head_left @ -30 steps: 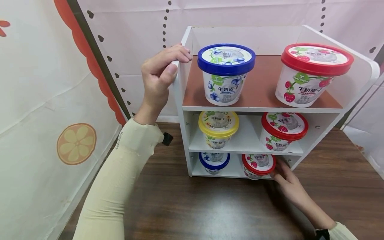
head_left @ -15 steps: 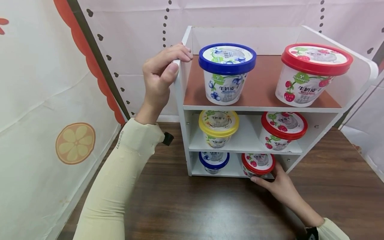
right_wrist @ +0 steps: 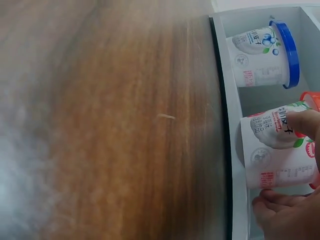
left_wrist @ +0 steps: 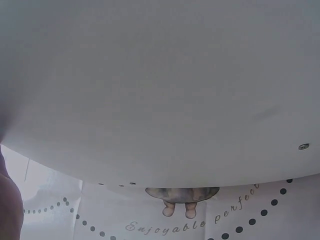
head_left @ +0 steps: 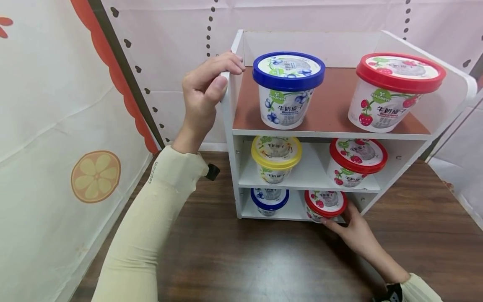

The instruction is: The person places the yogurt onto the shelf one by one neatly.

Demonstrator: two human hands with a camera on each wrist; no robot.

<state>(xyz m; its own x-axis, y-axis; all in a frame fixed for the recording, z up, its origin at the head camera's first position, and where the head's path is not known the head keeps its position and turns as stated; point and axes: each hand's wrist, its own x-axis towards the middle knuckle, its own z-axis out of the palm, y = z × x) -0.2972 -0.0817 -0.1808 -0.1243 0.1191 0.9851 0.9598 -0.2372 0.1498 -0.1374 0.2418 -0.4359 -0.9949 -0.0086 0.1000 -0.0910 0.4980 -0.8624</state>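
Note:
My left hand [head_left: 205,90] grips the top edge of the left side panel of a white three-level shelf [head_left: 309,184]. In the left wrist view that panel [left_wrist: 160,100] fills most of the picture. My right hand [head_left: 358,235] holds a red-lidded strawberry tub [head_left: 325,203] at the right of the bottom level. The thumb [right_wrist: 302,122] lies across the tub's front, and the other fingers are on its right side. This tub [right_wrist: 277,150] stands at the shelf's front edge. Beside it, apart to the left, is a blue-lidded blueberry tub [head_left: 269,201].
The middle level bears a yellow-lidded tub [head_left: 276,159] and a red-lidded tub [head_left: 357,161]. On top stand a large blue-lidded tub [head_left: 288,90] and a large red-lidded tub [head_left: 398,92]. The shelf rests on a dark wooden table [head_left: 241,260]; patterned cloth [head_left: 170,33] hangs behind.
My right hand has moved left, and its thumb has come from the strawberry tub's right side round to its front. My left hand keeps its grip on the side panel.

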